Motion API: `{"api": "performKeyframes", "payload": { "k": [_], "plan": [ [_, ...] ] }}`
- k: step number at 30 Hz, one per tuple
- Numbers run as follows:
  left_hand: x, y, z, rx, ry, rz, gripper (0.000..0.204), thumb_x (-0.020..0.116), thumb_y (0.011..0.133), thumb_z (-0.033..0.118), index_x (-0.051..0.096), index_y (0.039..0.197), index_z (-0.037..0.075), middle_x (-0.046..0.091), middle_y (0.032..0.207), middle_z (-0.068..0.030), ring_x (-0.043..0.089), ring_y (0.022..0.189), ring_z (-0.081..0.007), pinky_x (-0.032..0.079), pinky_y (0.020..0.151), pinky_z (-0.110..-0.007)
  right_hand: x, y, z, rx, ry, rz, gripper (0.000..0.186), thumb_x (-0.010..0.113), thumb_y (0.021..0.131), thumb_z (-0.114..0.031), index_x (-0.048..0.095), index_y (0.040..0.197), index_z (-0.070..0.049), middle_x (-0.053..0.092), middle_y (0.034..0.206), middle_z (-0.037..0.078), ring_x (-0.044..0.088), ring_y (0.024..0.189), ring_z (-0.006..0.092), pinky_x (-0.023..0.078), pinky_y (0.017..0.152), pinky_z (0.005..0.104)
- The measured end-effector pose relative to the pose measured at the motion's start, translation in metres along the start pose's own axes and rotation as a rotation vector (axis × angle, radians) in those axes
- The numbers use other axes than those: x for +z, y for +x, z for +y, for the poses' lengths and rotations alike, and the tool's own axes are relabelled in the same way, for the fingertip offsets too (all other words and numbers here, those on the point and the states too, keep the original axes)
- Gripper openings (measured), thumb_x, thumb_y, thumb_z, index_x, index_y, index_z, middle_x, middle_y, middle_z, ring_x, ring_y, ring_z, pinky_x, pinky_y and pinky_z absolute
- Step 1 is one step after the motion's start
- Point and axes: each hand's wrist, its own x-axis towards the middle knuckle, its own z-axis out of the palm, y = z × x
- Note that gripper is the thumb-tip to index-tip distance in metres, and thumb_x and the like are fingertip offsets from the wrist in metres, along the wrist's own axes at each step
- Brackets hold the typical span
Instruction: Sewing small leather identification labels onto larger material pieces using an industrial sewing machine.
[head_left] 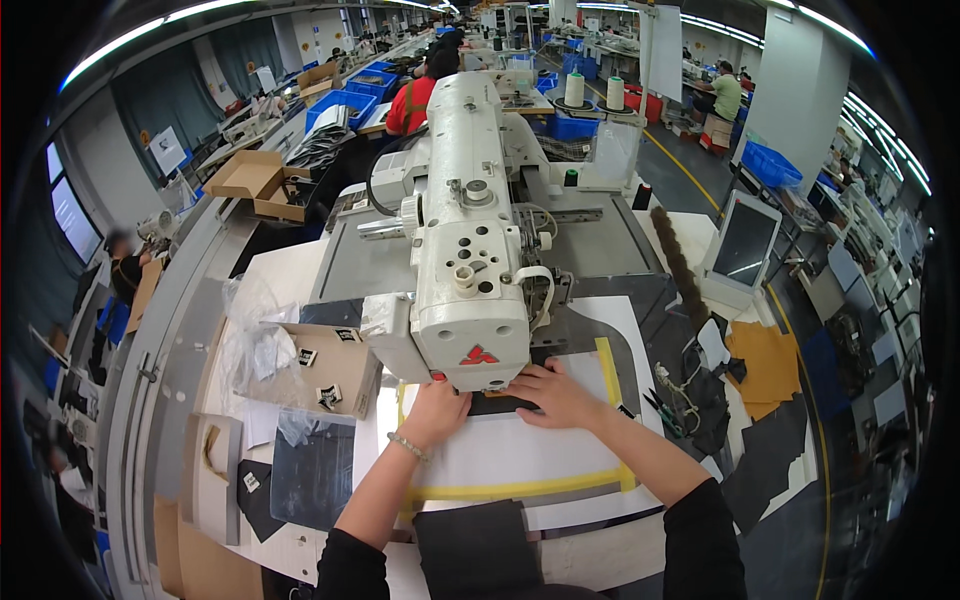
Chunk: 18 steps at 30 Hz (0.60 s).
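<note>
A large white industrial sewing machine [472, 300] stands in front of me, its head over the work area. Beneath it lies a white sheet [500, 455] edged with yellow tape [520, 490]. A dark fabric piece [492, 405] shows in the gap between my hands, partly hidden by the machine head. My left hand [440, 412] rests at its left edge, its fingertips mostly hidden by the machine head. On the other side my right hand [553, 395] lies flat with fingers stretched toward the fabric, touching its right edge. Folded dark fabric [475, 550] lies at the near table edge.
To the left are an open cardboard box [335, 375] with small labels, clear plastic bags [255, 340] and another box [210, 475]. At right lie green-handled snips [662, 412], dark scraps [765, 460], orange-brown sheets [765, 365] and a screen [745, 240]. Other people work farther back.
</note>
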Motion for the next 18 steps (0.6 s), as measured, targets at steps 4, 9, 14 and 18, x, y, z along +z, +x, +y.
{"api": "performKeyframes", "payload": {
  "k": [4, 9, 14, 18],
  "plan": [
    [0.004, 0.006, -0.007, 0.065, -0.043, 0.063, 0.024, 0.058, 0.082, 0.01, 0.064, 0.104, 0.001, 0.06, 0.109, -0.018, 0.056, 0.102, -0.0366, 0.045, 0.088, -0.047, -0.001, 0.002, 0.004, -0.001, -0.009, -0.001, 0.049, 0.06, 0.085, -0.033, 0.055, 0.13, -0.016, 0.057, 0.133, 0.002, 0.051, 0.117, 0.0204, 0.033, 0.094, 0.0439],
    [0.004, 0.007, -0.009, 0.032, -0.01, -0.023, 0.022, 0.058, 0.082, 0.01, 0.064, 0.1, 0.0, 0.062, 0.104, -0.0177, 0.059, 0.096, -0.0359, 0.048, 0.083, -0.044, -0.001, -0.001, 0.002, -0.007, 0.004, 0.002, 0.048, 0.059, 0.085, -0.033, 0.056, 0.129, -0.016, 0.057, 0.132, 0.002, 0.051, 0.118, 0.0201, 0.034, 0.094, 0.0445],
    [0.007, 0.006, -0.01, 0.08, 0.037, 0.082, 0.023, 0.058, 0.082, 0.011, 0.063, 0.102, 0.001, 0.062, 0.105, -0.0177, 0.06, 0.094, -0.0357, 0.049, 0.08, -0.045, 0.002, -0.004, -0.001, 0.017, -0.051, 0.08, 0.043, 0.061, 0.084, -0.032, 0.06, 0.123, -0.016, 0.06, 0.128, 0.002, 0.052, 0.114, 0.0187, 0.034, 0.092, 0.0451],
    [0.004, 0.007, -0.006, 0.062, -0.011, 0.091, 0.024, 0.057, 0.082, 0.011, 0.063, 0.104, 0.001, 0.061, 0.107, -0.0177, 0.06, 0.095, -0.0354, 0.048, 0.082, -0.046, -0.001, -0.016, -0.001, 0.029, -0.059, 0.079, 0.039, 0.063, 0.083, -0.031, 0.063, 0.119, -0.015, 0.061, 0.125, 0.001, 0.053, 0.112, 0.0179, 0.035, 0.09, 0.0446]
  ]
}}
